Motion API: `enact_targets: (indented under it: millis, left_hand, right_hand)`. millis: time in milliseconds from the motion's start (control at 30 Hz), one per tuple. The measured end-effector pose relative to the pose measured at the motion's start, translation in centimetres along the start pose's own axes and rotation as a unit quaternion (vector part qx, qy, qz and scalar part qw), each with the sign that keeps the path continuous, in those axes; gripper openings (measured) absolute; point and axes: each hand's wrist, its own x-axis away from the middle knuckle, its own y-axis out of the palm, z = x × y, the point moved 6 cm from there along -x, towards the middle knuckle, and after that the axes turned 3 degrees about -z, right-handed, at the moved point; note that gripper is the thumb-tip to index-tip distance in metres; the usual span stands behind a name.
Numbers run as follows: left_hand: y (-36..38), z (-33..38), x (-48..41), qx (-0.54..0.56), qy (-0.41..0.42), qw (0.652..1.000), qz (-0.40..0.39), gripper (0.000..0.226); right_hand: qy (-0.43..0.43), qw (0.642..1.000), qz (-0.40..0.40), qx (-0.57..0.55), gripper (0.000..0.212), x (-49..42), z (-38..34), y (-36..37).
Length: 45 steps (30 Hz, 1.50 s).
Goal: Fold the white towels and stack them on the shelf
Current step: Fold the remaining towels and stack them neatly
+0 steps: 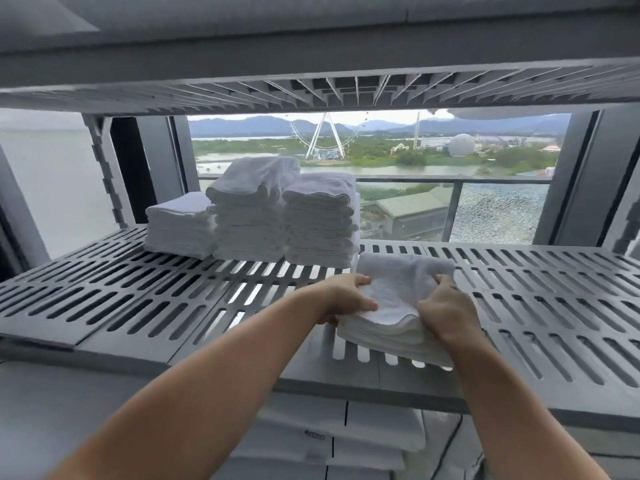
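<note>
Centre-right of the frame is where we find the action: a small pile of folded white towels sits on the grey slotted shelf, close to its front edge. The left hand grips the pile's left side, fingers curled over the top layer. The right hand clamps the right side, fingers bunched tight into the cloth. So both hands are closed on the same pile, and the top towel rumples up between them. We cannot tell whether the pile lies flat on the slats or is lifted a touch. Up toward the middle of the frame, at the back of the same shelf, three more white piles stand side by side and touching. There is a low stack on the left, a tall stack in the middle with a loosely folded towel on top, and a third stack on the right. The far corner of the held pile is just beside that third stack's base. Across the top of the frame runs the ribbed underside of an upper shelf. Through the window behind we see a Ferris wheel and a white dome. At the bottom of the frame, white wrapped packs lie under the shelf.
</note>
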Motion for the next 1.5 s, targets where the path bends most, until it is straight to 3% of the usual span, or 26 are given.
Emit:
enact_targets:
  millis: [133,300,567,1100,1300,1500]
  left_hand:
    - [-2.4,-0.2,0.7,-0.007,0.085,0.996,0.039,0.073]
    - [-9.1,-1.7,4.8,-0.064,0.214,0.965,0.140,0.069]
    - [-23.7,-7.0,11.2,-0.092,0.295,0.914,0.265,0.069]
    - [-44.6,-18.8,13.5,0.030,0.232,0.879,0.415,0.067]
    - [-48.5,-18.9,12.6,0.015,0.213,0.871,0.443,0.065]
    - [-50.5,-19.4,9.7,0.082,0.238,0.882,0.398,0.063]
  right_hand:
    - [-0.023,0.995,0.087,-0.038,0.054,1.6,-2.7,1.0]
    - [-0.066,0.966,0.227,-0.108,0.058,4.8,-9.0,3.5]
    - [-0.142,0.916,0.302,-0.222,0.066,7.4,-22.6,9.2]
    - [-0.304,0.901,0.201,-0.237,0.068,1.1,-47.5,19.1]
    - [-0.338,0.893,0.187,-0.229,0.068,-1.8,-51.5,20.4]
    - [-0.329,0.902,0.187,-0.210,0.066,-4.7,-53.3,21.3]
